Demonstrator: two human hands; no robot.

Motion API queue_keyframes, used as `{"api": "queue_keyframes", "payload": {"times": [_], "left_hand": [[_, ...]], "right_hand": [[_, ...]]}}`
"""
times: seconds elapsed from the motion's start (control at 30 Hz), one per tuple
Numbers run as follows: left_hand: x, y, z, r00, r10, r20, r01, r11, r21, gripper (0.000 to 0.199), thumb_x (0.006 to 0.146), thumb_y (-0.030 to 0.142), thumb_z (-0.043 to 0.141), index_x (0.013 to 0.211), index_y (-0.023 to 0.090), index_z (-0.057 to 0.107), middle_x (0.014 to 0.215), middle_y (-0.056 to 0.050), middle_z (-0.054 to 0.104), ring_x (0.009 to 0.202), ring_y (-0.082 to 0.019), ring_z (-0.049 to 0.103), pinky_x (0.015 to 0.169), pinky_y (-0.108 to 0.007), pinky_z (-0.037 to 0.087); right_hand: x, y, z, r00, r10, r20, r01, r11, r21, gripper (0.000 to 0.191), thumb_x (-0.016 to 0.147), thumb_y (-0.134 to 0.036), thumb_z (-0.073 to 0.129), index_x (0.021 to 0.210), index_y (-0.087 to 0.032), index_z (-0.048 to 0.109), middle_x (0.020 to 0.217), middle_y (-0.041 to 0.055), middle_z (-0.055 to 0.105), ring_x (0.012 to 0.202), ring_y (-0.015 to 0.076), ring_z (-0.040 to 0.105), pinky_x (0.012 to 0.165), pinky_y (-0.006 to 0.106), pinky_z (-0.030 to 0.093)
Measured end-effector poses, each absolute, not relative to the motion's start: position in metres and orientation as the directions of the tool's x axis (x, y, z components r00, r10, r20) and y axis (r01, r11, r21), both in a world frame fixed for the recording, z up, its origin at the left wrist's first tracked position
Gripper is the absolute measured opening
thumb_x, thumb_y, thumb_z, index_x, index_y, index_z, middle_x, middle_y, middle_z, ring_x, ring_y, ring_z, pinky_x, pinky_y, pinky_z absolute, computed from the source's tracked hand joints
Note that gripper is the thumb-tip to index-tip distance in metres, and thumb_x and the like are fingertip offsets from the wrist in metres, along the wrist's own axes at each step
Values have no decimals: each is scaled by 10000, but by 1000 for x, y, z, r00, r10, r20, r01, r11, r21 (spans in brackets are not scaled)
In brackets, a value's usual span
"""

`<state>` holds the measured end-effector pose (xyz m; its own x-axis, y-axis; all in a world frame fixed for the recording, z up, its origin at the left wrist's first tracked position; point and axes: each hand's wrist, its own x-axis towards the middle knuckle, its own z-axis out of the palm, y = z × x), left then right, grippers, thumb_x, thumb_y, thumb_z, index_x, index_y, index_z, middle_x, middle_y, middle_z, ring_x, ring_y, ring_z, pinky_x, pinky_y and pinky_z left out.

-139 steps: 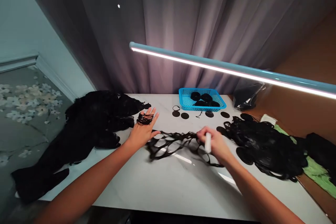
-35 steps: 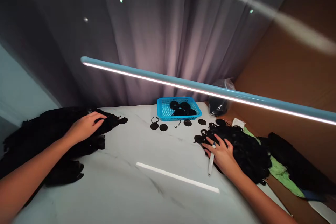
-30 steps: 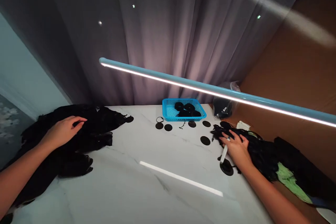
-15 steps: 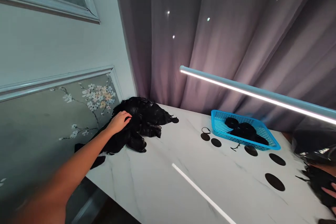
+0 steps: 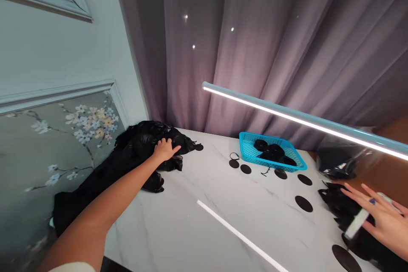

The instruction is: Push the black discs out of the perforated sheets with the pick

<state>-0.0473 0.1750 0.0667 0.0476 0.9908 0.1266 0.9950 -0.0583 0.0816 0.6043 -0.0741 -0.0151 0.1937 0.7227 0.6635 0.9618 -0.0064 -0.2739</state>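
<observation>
Shifted rightward along the left black heap [image 5: 137, 144], my left hand [image 5: 163, 150] rests there, grip unclear, while my right hand [image 5: 387, 221], fingers splayed, white tool [image 5: 357, 223] tucked against it, overlies the right black heap [image 5: 363, 244]; I judge the pieces [image 5: 276, 151] in the blue basket [image 5: 249, 158] done, both heaps outstanding.

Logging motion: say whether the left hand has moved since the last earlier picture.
Yes: the left hand moved right over the black pile, toward the blue basket.

Left arm [image 5: 123, 195] stretched forward, left hand [image 5: 164, 150] palm-down, grip unclear; right hand [image 5: 385, 220] palm-down, fingers [image 5: 358, 197] splayed.
</observation>
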Motion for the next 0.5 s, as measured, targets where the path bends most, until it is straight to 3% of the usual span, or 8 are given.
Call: {"api": "queue_keyframes", "payload": {"times": [0.1, 0.2, 0.3, 0.4, 0.5], "left_hand": [[-46, 189, 72, -37, 996, 81, 992, 27, 121, 351, 950, 347, 584, 1246, 161, 550, 1235, -97, 577, 1041, -233, 611, 870, -447, 521], [-48, 196, 77, -32, 999, 43, 987, 25, 156, 333, 945, 333, 595, 1233, 168, 561, 1225, -94, 583, 1029, -227, 617, 854, -424, 532], [-47, 194, 84, -13, 999, 41, 984, 5, 178, 313, 944, 327, 598, 1220, 182, 570, 1219, -88, 586, 1025, -221, 618, 847, -406, 534], [-39, 188, 97, 21, 993, 119, 982, -43, 185, 307, 945, 332, 596, 1215, 188, 574, 1225, -88, 585, 1026, -218, 616, 853, -408, 531], [-17, 178, 112, 127, 962, 242, 967, -174, 187, 241, 975, 325, 532, 1159, 188, 604, 1217, -91, 590, 1059, -225, 599, 909, -421, 499]], "right_hand": [[619, -71, -12, 61, 792, 607, 969, 100, -226, 698, 547, -618, 555, 1212, -420, 636, 1223, 201, 642, 1240, 390, 486, 823, 533, 269], [619, -71, -7, 74, 779, 623, 974, 78, -213, 913, 589, -541, 552, 1466, -385, 355, 1423, 178, 487, 1335, 361, 397, 808, 545, 273], [606, -71, -1, 148, 755, 638, 970, 16, -244, 901, 679, -518, 500, 1520, -360, 221, 1529, 136, 347, 1321, 350, 422, 754, 543, 309], [593, -73, -2, 161, 768, 620, 959, 27, -283, 760, 783, -535, 431, 1505, -335, 301, 1507, 170, 372, 1166, 346, 559, 705, 529, 343], [584, -76, -6, 142, 814, 564, 959, 28, -282, 594, 819, -634, 363, 1277, -333, 591, 1336, 217, 554, 850, 322, 648, 697, 526, 350]]}}
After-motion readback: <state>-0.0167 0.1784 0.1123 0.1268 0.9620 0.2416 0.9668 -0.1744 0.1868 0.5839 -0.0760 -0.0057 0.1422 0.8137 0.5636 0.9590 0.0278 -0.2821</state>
